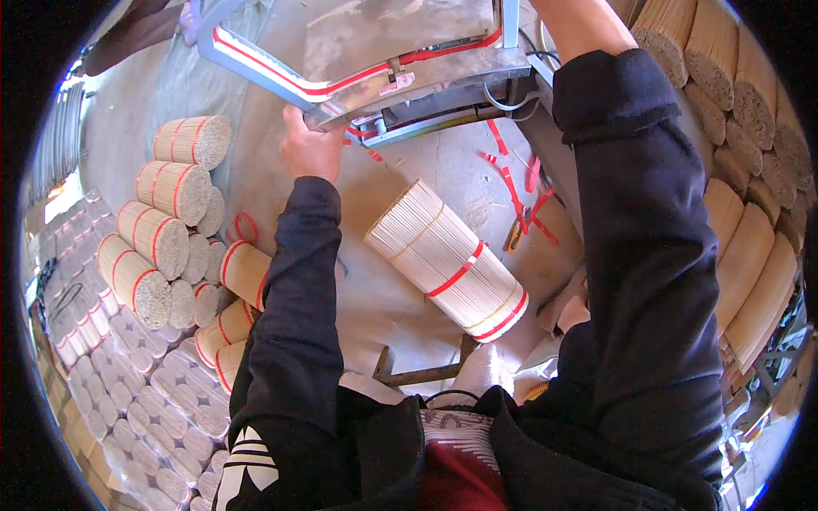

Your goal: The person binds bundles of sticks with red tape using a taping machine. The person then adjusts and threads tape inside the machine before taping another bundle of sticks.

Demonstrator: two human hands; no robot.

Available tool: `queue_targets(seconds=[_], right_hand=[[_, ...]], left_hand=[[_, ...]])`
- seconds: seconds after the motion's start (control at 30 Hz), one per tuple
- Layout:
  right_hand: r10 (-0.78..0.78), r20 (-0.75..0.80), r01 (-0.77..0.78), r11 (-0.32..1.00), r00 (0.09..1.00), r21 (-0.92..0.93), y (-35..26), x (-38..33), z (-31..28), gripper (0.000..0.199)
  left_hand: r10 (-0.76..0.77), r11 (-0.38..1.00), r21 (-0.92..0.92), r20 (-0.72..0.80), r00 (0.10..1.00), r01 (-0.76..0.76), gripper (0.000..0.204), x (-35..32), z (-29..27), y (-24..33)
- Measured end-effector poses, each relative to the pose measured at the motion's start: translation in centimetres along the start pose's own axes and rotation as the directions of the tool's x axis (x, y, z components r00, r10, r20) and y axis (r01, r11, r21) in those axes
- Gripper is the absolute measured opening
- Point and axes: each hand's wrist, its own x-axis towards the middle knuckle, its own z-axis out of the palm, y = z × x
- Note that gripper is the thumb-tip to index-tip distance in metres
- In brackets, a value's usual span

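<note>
My left hand [311, 152] is closed round the lower left corner of a strapping machine's metal frame [417, 78]. Red strap runs along the frame's edge, and a loose piece hangs by my fingers. My right arm reaches past the upper edge; only the bare wrist [588, 25] shows, and the hand is out of sight. Between my arms a round bundle of thin wooden sticks [447, 260] lies tilted on its side. Red straps circle its middle and near end, along with thin yellowish bands.
Strapped stick bundles [153, 234] are piled at left, above wrapped packs [145, 409]. Unbound stick bundles [737, 77] are stacked at right. Red strap scraps [511, 183] and a small orange-handled tool [513, 236] lie near the machine. A metal bar [417, 375] stands before me.
</note>
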Motion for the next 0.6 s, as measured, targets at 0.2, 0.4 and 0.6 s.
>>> queue_targets(seconds=[0.2, 0.4, 0.6], right_hand=[[0.010, -0.001, -0.010, 1.000, 1.000, 0.018, -0.1, -0.2, -0.1, 0.048], [0.017, -0.005, -0.017, 1.000, 1.000, 0.005, 0.2, -0.2, -0.1, 0.048], [0.014, -0.002, -0.014, 0.999, 1.000, 0.040, -0.1, -0.1, -0.1, 0.048]], left_hand=[[0.083, 0.994, -0.072, 0.056, 0.995, -0.078, 0.057, 0.2, -0.3, -1.2], [0.003, 1.000, 0.013, 0.014, 1.000, -0.003, 0.057, 0.1, 0.0, 0.2], [0.043, 0.999, -0.030, 0.020, 0.999, -0.042, 0.056, 0.1, -0.1, -0.3]])
